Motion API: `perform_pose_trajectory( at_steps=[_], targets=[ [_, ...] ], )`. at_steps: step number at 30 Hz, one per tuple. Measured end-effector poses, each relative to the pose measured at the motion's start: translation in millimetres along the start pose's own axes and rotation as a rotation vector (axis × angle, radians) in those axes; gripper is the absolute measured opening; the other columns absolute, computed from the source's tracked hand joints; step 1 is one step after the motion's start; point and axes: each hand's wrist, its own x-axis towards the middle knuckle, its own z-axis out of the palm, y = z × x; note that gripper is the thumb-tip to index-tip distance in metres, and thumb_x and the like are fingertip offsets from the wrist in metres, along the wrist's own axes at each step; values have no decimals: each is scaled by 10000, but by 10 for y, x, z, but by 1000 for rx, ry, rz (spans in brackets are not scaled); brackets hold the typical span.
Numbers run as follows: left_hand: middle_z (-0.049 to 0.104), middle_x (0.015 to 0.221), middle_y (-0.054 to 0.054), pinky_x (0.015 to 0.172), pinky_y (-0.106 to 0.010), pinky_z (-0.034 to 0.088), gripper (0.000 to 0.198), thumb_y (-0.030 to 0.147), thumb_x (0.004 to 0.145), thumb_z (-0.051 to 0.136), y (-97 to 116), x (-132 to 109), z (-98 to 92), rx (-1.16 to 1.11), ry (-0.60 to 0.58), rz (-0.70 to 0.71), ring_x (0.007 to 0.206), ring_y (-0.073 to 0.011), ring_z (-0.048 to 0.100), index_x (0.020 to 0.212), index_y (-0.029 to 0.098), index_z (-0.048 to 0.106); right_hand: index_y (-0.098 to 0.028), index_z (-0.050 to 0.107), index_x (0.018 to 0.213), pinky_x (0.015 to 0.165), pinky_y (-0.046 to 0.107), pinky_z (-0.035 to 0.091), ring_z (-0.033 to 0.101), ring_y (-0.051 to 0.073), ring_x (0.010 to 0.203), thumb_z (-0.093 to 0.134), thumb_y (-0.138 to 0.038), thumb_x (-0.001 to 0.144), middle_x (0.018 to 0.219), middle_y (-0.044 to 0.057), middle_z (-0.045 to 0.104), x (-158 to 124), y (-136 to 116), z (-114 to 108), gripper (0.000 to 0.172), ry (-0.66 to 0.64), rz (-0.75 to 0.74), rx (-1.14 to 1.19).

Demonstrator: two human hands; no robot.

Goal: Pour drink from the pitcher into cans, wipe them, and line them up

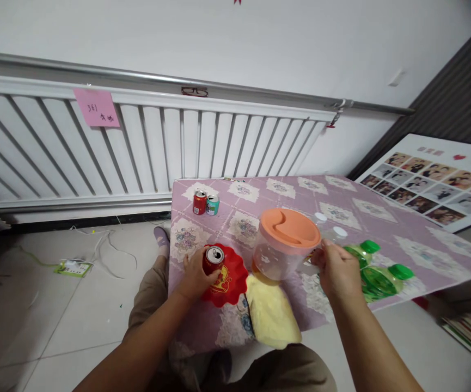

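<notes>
My left hand (pixel 196 276) is wrapped round an opened red drink can (pixel 214 259), which is upright over a red scalloped plate (pixel 235 277). With my right hand (pixel 338 267) I grip the handle of a clear plastic pitcher (pixel 274 258) with an orange lid (pixel 290 227). A little brownish liquid shows at the pitcher's bottom; whether its base touches the table I cannot tell. In front of the pitcher lies a folded yellow cloth (pixel 274 310).
A red can (pixel 200 202) and a teal can (pixel 213 205) stand at the back left of the flowered tablecloth (pixel 296 198). Green-capped bottles (pixel 382 280) lie at the right, near white-capped clear ones (pixel 339 234). Behind the table runs a white radiator (pixel 214 147).
</notes>
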Motion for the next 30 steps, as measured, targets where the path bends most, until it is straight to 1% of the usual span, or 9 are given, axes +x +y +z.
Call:
perform_pose_trajectory(
  at_steps=[3, 6, 9, 13, 18, 23, 27, 29, 30],
  targets=[
    [597, 1417, -134, 1227, -650, 101, 696, 202, 705, 742, -24, 0, 18, 5, 4, 6, 1382, -329, 500, 1349, 229, 478, -234, 512, 519, 470, 281, 332, 385, 126, 481, 711, -562, 766, 490, -42, 443, -1, 5, 92, 457, 94, -14, -22],
    [600, 1414, -133, 1226, -638, 130, 690, 209, 711, 736, -36, -6, 22, 8, 14, 16, 1383, -330, 499, 1353, 225, 483, -233, 501, 516, 472, 279, 343, 391, 126, 479, 704, -582, 746, 481, -44, 448, 8, 77, 229, 464, 156, -5, -5],
    [619, 1391, -128, 1224, -622, 150, 652, 220, 725, 730, -36, -7, 25, -8, 17, 28, 1364, -322, 517, 1336, 223, 501, -228, 512, 540, 489, 278, 364, 406, 129, 494, 697, -605, 734, 488, -47, 459, 49, 235, 383, 463, 161, 5, -2],
    [621, 1389, -143, 1221, -641, 132, 659, 211, 705, 740, -55, 2, 57, -18, 36, 21, 1361, -338, 517, 1324, 205, 515, -223, 508, 563, 514, 264, 354, 380, 117, 525, 663, -662, 713, 511, -64, 435, 139, 497, 582, 489, 216, 18, 10],
    [618, 1390, -157, 1219, -654, 122, 664, 210, 701, 742, -113, 5, 104, -24, 46, 36, 1364, -350, 515, 1325, 195, 514, -193, 600, 654, 546, 262, 351, 389, 120, 563, 645, -677, 709, 544, -66, 460, 183, 714, 752, 488, 246, 40, 10],
    [598, 1412, -166, 1221, -658, 108, 670, 213, 716, 732, -156, 6, 128, -26, 52, 52, 1379, -351, 501, 1342, 189, 497, -173, 643, 694, 561, 269, 354, 419, 133, 582, 637, -647, 736, 564, -47, 509, 137, 837, 797, 476, 225, 62, -21],
    [582, 1433, -166, 1220, -663, 103, 677, 238, 720, 739, -177, 8, 138, -14, 45, 47, 1398, -360, 479, 1350, 196, 496, -149, 700, 765, 602, 282, 403, 490, 156, 612, 631, -647, 752, 606, -14, 591, 127, 886, 747, 502, 164, 65, -53],
    [585, 1429, -161, 1217, -664, 115, 683, 241, 712, 746, -181, 8, 139, -7, 49, 40, 1396, -364, 480, 1348, 201, 501, -139, 734, 861, 676, 303, 455, 570, 184, 688, 630, -646, 762, 718, 29, 679, 114, 896, 685, 528, 131, 52, -67],
    [586, 1426, -159, 1215, -666, 121, 685, 241, 710, 747, -180, 7, 138, -4, 52, 38, 1393, -367, 483, 1349, 204, 502, -139, 743, 933, 733, 319, 476, 609, 202, 759, 629, -642, 768, 818, 56, 720, 95, 902, 645, 541, 122, 38, -73]
  ],
)
